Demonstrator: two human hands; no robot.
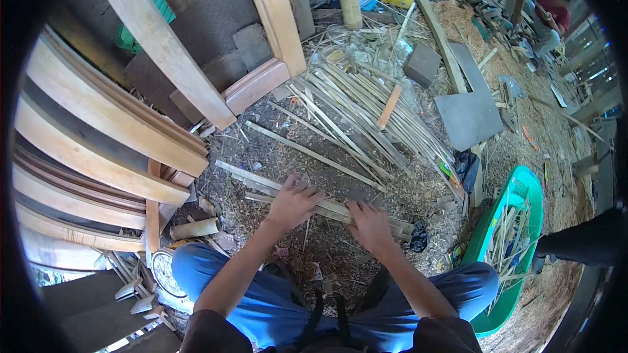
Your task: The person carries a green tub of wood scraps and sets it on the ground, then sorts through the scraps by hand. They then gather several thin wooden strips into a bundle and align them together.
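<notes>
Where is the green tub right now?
In the head view, the green tub sits on the ground at lower right, beside the person's right knee, holding bamboo slivers.

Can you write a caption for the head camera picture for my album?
Both hands, left hand and right hand, press on bamboo strips lying on the littered ground.

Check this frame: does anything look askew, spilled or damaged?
Nothing looks damaged, but the ground is littered. Split bamboo strips lie fanned loosely, with shavings all around. Both hands, left and right, press on strips lying on the ground. A green tub of offcuts sits tilted at the right.
</notes>
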